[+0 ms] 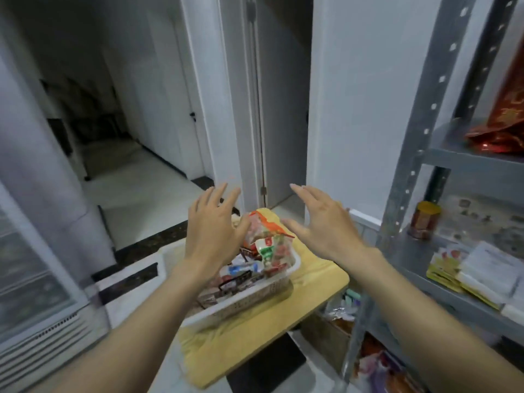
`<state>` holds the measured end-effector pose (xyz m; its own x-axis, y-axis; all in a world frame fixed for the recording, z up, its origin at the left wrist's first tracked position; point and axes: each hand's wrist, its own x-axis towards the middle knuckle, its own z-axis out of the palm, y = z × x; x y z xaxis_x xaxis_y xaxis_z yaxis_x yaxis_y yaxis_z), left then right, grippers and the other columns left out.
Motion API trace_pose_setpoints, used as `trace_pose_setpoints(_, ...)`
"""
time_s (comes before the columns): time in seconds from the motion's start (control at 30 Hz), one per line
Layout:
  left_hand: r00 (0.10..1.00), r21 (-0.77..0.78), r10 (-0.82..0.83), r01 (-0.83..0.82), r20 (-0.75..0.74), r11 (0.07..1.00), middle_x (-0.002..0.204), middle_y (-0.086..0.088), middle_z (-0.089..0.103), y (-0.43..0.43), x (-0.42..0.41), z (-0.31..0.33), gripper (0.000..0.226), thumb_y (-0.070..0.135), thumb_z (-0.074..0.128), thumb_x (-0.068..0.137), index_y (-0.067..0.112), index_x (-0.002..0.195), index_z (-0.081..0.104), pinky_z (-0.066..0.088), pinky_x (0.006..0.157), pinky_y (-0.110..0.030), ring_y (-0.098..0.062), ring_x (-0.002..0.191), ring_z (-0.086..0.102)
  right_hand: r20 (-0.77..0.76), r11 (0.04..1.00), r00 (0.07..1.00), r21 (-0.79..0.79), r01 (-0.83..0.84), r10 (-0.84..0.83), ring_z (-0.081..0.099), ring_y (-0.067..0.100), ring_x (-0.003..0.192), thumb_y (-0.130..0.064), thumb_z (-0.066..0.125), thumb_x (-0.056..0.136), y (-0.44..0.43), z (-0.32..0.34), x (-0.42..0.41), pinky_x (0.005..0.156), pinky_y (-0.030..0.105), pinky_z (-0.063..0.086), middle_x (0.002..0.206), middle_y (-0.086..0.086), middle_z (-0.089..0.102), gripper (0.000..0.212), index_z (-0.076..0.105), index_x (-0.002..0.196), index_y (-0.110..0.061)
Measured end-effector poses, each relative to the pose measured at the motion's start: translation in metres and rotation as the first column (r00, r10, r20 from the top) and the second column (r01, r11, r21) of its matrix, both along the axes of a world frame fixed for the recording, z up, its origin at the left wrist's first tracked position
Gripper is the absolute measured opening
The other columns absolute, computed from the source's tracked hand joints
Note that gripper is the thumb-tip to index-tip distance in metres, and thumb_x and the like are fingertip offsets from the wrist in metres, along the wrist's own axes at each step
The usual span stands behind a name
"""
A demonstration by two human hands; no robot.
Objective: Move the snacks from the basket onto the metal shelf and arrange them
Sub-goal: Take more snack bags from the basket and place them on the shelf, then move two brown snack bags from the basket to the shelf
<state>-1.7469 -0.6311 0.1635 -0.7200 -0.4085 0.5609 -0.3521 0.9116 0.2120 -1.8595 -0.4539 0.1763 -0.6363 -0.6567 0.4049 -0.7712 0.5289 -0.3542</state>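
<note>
Heaped in a white slotted plastic basket (256,303) on a pale yellow wooden worktop (314,282): wrapped snacks (243,275) in red, white, blue and brown. Topmost, a clear bag (268,239) with an orange header strip, full of small red-and-white pieces, standing tilted above the basket rim. Left hand (211,232) and right hand (326,226) raised either side of that bag, backs up, holding nothing; fingers (219,194) spread wide and nearly straight on both. Left thumb just at the bag's upper edge, contact hard to tell through motion blur; right hand apart from it. To the right, just beside the worktop, a grey metal shelf (412,154) with perforated uprights: a red foil bag (504,117) on the upper level, a jar (426,224) with a yellow lid and flat packets (479,269) in yellow and white one level down. Far left, a glass-door cooler (31,279).
</note>
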Motion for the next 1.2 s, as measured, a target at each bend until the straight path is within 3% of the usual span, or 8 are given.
trace_pose_setpoints(0.23, 0.995, 0.188, 0.079, -0.088, 0.056, 0.978, 0.152, -0.003, 0.04, -0.077, 0.026, -0.062, 0.056, 0.033, 0.059, 0.091, 0.023, 0.144, 0.045, 0.028, 0.116, -0.045, -0.022, 0.14, 0.033, 0.147, 0.991, 0.98, -0.007, -0.136, 0.135, 0.041, 0.015, 0.135, -0.053, 0.058, 0.091, -0.09, -0.057, -0.008, 0.11, 0.036, 0.035, 0.148, -0.006, 0.045, 0.066, 0.038, 0.148, -0.025)
trace_pose_setpoints(0.4, 0.99, 0.253, 0.065, -0.094, 0.122, 0.963, 0.152, 0.0, 0.038, -0.122, 0.009, -0.109, 0.057, 0.028, 0.06, 0.092, 0.025, 0.146, 0.042, 0.026, 0.114, -0.036, -0.018, 0.14, 0.032, 0.252, 0.973, 0.942, 0.003, -0.231, 0.223, 0.038, 0.019, 0.139, -0.046, 0.061, 0.091, -0.153, -0.108, -0.041, 0.114, 0.044, 0.034, 0.15, -0.003, 0.044, 0.062, 0.043, 0.146, -0.025)
trace_pose_setpoints(0.53, 0.983, 0.333, 0.046, -0.104, 0.176, 0.937, 0.15, 0.001, 0.041, -0.153, -0.008, -0.149, 0.056, 0.028, 0.058, 0.093, 0.026, 0.146, 0.041, 0.029, 0.115, -0.036, -0.015, 0.139, 0.033, 0.39, 0.932, 0.875, 0.097, -0.349, 0.287, 0.037, 0.018, 0.139, -0.041, 0.059, 0.095, -0.198, -0.155, -0.066, 0.115, 0.039, 0.032, 0.149, -0.002, 0.045, 0.055, 0.044, 0.145, -0.023)
trace_pose_setpoints(0.8, 0.96, 0.482, 0.01, -0.15, 0.28, 0.863, 0.145, 0.003, 0.045, -0.199, -0.031, -0.215, 0.058, 0.023, 0.062, 0.092, 0.029, 0.146, 0.04, 0.033, 0.112, -0.033, -0.017, 0.133, 0.04, 0.535, 0.826, 0.8, 0.297, -0.48, 0.272, 0.052, 0.022, 0.126, -0.035, 0.058, 0.097, -0.258, -0.216, -0.093, 0.103, 0.038, 0.044, 0.138, 0.004, 0.056, 0.046, 0.052, 0.138, -0.016)
trace_pose_setpoints(0.9, 0.951, 0.525, -0.038, -0.136, 0.306, 0.84, 0.146, 0.001, 0.044, -0.213, -0.043, -0.228, 0.059, 0.017, 0.061, 0.092, 0.025, 0.146, 0.04, 0.031, 0.112, -0.032, -0.018, 0.134, 0.038, 0.504, 0.863, 0.835, 0.297, -0.408, 0.221, 0.05, 0.023, 0.128, -0.029, 0.063, 0.094, -0.271, -0.23, -0.102, 0.105, 0.039, 0.043, 0.14, 0.005, 0.054, 0.049, 0.051, 0.139, -0.015)
trace_pose_setpoints(1.0, 0.946, 0.547, -0.08, -0.112, 0.314, 0.829, 0.146, 0.0, 0.045, -0.228, -0.057, -0.244, 0.059, 0.016, 0.062, 0.09, 0.026, 0.145, 0.041, 0.034, 0.112, -0.037, -0.02, 0.134, 0.039, 0.373, 0.924, 0.912, 0.264, -0.278, 0.168, 0.047, 0.021, 0.13, -0.015, 0.066, 0.091, -0.279, -0.238, -0.108, 0.107, 0.034, 0.04, 0.14, 0.004, 0.052, 0.051, 0.049, 0.139, -0.013)
trace_pose_setpoints(1.2, 0.91, 0.571, -0.167, -0.088, 0.379, 0.816, 0.15, -0.002, 0.043, -0.245, -0.089, -0.264, 0.059, 0.02, 0.061, 0.092, 0.027, 0.147, 0.039, 0.027, 0.116, -0.044, -0.023, 0.14, 0.032, 0.198, 0.916, 0.976, 0.368, -0.158, 0.088, 0.045, 0.024, 0.118, -0.007, 0.065, 0.087, -0.288, -0.243, -0.116, 0.086, 0.035, 0.045, 0.126, 0.005, 0.059, 0.049, 0.052, 0.134, -0.014)
